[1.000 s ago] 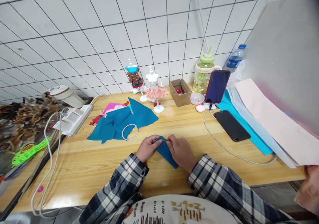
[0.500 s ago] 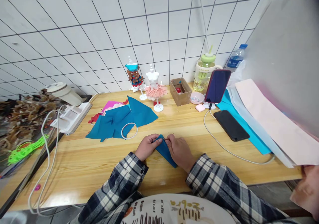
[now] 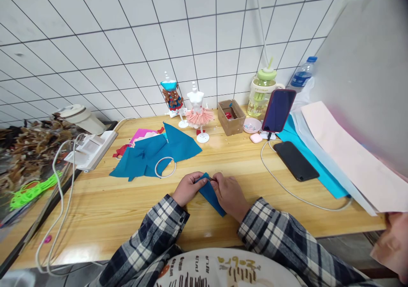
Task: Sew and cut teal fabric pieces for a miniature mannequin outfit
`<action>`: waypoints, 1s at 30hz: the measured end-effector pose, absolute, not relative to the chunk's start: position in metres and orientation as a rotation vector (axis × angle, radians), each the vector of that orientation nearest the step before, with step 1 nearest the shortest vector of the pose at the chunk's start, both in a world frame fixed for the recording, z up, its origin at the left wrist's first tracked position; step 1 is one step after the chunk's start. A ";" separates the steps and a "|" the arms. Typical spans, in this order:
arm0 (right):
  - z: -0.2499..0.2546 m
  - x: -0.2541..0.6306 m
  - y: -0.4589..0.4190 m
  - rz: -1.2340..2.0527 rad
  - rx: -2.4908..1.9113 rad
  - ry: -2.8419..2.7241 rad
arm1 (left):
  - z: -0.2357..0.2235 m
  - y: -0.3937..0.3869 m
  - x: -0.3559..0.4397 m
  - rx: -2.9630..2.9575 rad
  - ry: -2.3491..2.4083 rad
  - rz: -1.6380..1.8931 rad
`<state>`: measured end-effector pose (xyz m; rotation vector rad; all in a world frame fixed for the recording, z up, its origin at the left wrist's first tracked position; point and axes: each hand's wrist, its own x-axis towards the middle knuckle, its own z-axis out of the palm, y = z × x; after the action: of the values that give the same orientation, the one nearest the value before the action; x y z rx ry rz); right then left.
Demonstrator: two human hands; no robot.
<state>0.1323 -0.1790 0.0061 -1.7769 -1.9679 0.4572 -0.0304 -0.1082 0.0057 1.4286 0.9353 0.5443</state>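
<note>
My left hand is closed, pinching the top end of a blue piece of cloth between thumb and fingers. The cloth looks folded into a narrow strip and slants down to the right, just above the wooden table. Opposite, my right hand is closed on a thin dark tool; only its tip shows against the cloth's upper edge, and the fist hides the rest. More blue cloth lies spread at the left, partly under a white ring.
Two small mannequins in doll clothes stand at the back beside a cardboard box. A propped phone, a flat black phone and a white cable are on the right. A power strip sits left.
The view has shifted slightly. Both hands stay at the same spot on the blue cloth, with only small movement of the right fingers and the tool's tip.
</note>
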 end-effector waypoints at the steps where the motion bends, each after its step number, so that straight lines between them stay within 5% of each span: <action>1: 0.006 0.132 -0.179 0.451 -1.780 -1.962 | 0.006 -0.108 -0.030 1.443 0.935 0.533; 30: 0.003 0.142 -0.174 0.418 -1.847 -1.870 | 0.005 -0.111 -0.029 1.482 0.950 0.573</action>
<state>0.1418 -0.1740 0.0029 -1.8469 -1.8703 0.4181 -0.0288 -0.1105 0.0045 1.4822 0.9504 0.5734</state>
